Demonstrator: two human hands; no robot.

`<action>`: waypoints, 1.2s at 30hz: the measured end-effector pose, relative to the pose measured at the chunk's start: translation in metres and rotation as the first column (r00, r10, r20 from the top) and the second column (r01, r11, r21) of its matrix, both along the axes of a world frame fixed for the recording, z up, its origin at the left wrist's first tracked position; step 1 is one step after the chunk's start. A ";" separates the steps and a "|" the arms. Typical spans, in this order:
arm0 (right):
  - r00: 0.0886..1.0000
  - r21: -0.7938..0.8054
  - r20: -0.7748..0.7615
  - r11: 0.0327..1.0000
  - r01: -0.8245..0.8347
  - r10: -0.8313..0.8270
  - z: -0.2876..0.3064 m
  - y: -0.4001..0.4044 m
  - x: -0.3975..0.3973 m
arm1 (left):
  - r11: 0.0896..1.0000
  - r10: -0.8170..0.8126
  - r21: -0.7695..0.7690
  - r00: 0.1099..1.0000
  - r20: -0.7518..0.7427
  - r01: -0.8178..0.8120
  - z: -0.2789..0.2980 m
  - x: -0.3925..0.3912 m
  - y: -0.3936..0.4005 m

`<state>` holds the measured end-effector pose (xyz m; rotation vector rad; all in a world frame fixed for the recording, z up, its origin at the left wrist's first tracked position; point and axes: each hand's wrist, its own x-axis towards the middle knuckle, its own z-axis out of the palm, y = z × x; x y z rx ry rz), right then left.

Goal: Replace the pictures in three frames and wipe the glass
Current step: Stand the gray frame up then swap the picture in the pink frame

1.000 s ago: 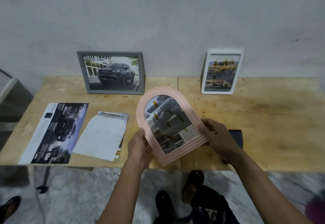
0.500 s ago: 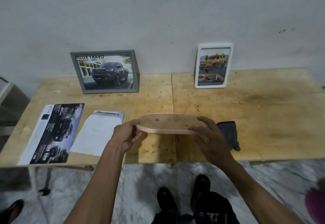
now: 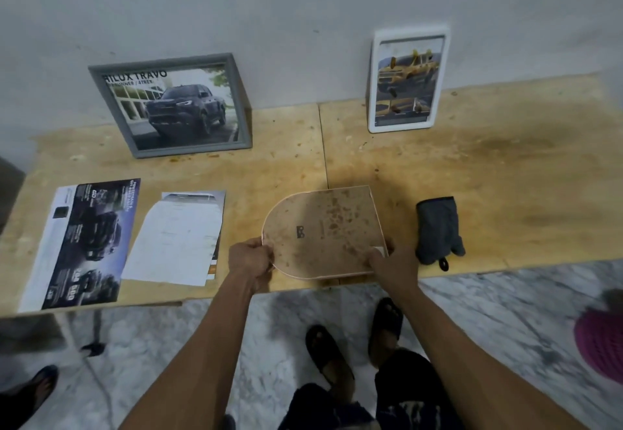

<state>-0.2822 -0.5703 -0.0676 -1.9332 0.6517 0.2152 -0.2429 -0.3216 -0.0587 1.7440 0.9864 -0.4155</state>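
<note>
The pink arched frame [image 3: 323, 230] lies face down near the table's front edge, its stained brown back panel up and its arch pointing left. My left hand [image 3: 251, 257] grips its rounded end. My right hand [image 3: 392, 261] holds its square lower corner. A grey frame [image 3: 172, 107] with a dark truck picture leans on the wall at back left. A white frame [image 3: 406, 80] with a yellow truck picture leans at back right. A dark grey cloth [image 3: 438, 227] lies just right of the arched frame.
A dark car brochure page [image 3: 84, 240] and a white sheet over another print [image 3: 178, 237] lie on the wooden table [image 3: 505, 166] at left. Below the table edge are a marble floor, my sandalled feet, another person's foot at far left and a pink object at right.
The arched frame was turned over from picture side up to face down and lowered flat at the table's front edge; both hands stayed on it.
</note>
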 end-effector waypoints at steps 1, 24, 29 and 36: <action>1.000 -0.034 0.003 0.999 -0.011 0.011 -0.001 0.001 0.000 | 0.994 -0.045 0.097 0.999 -0.008 0.046 -0.001 -0.001 -0.002; 0.981 -0.284 -0.106 0.941 -0.185 0.161 -0.029 0.011 0.024 | 0.850 -0.349 0.401 0.935 -0.054 0.341 -0.003 -0.003 -0.027; 0.966 -0.298 -0.120 0.919 -0.257 0.231 -0.026 0.008 0.029 | 0.911 -0.215 0.333 0.968 -0.126 0.246 0.002 0.013 -0.026; 0.933 -0.325 -0.153 0.875 -0.359 0.326 -0.027 0.005 0.026 | 0.961 -0.064 0.254 0.981 -0.181 0.110 -0.019 0.027 -0.010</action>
